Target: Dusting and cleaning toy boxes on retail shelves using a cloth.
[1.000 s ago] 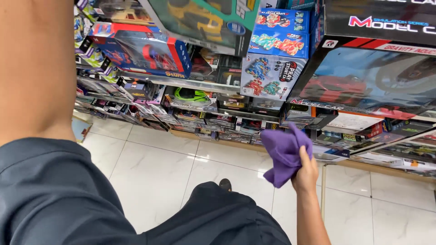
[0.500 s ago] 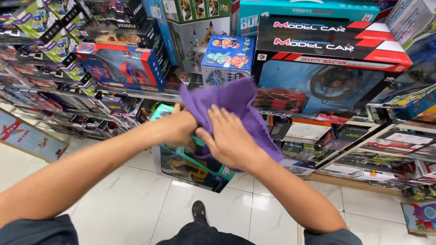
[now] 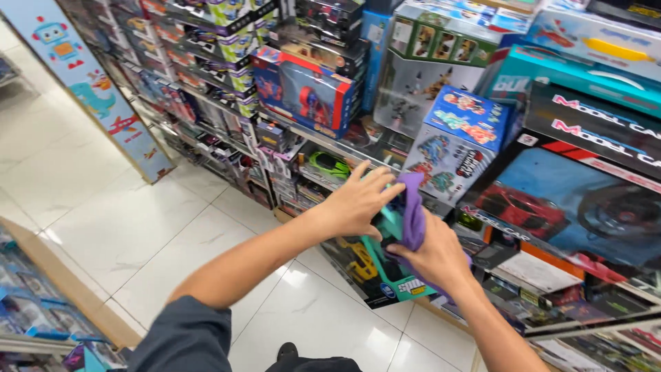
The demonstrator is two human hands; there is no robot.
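A purple cloth (image 3: 414,215) is pinched in the right hand (image 3: 432,258); a teal toy box (image 3: 383,265), at the shelf's (image 3: 330,146) front edge, is touched by the left hand (image 3: 358,203), grip spread.

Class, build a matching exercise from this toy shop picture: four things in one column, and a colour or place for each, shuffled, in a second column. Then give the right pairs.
Things
1. cloth
2. left hand
3. toy car in a windowed box
4. floor tiles

Descriptions
A. white and glossy
B. purple, gripped by the right hand
C. bright green, on the shelf
D. fingers spread, on the teal box

Pairs: 1-B, 2-D, 3-C, 4-A
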